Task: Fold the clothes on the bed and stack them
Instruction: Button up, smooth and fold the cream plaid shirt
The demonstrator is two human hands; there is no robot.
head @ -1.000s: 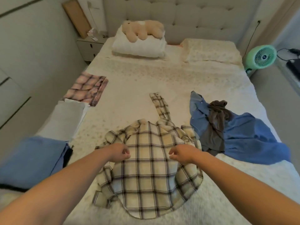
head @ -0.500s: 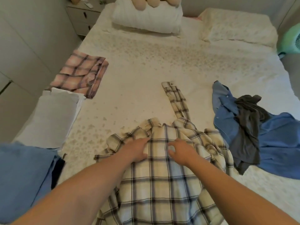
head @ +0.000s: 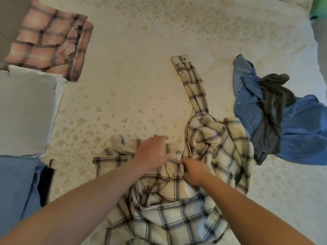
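Nearest to us, our two bare forearms reach out over the cream flannel shirt with the dark plaid check (head: 177, 209), which lies rumpled on the pale speckled bedspread (head: 141, 76). Half a second ago both hands lay side by side on a fairly flat back panel; now our head has dipped closer, and the cloth under and between the hands has bunched into ridges, so we judge that we have started gathering or pulling the collar area to square the shirt up, not yet making a fold. Our left hand (head: 152, 154) lies flat with fingers straight, pressing the shirt near its upper edge, nothing held. Our right hand (head: 192, 169), just beside it, has its fingers curled in and seems to pinch a ridge of the plaid cloth at the shirt's middle. So the shirt sits directly under both hands, most of its body trailing back towards us, its right side heaped up beyond the right hand, and one long sleeve (head: 192, 82) stretched away up the bed. Further right, well apart from the hands, a crumpled blue denim shirt (head: 304, 131) with a dark grey garment (head: 270, 117) draped on it still waits. At far left lie the finished pieces: a folded light blue garment (head: 16, 184), a folded white one (head: 24, 110), and beyond them a folded pink plaid one (head: 51, 41).
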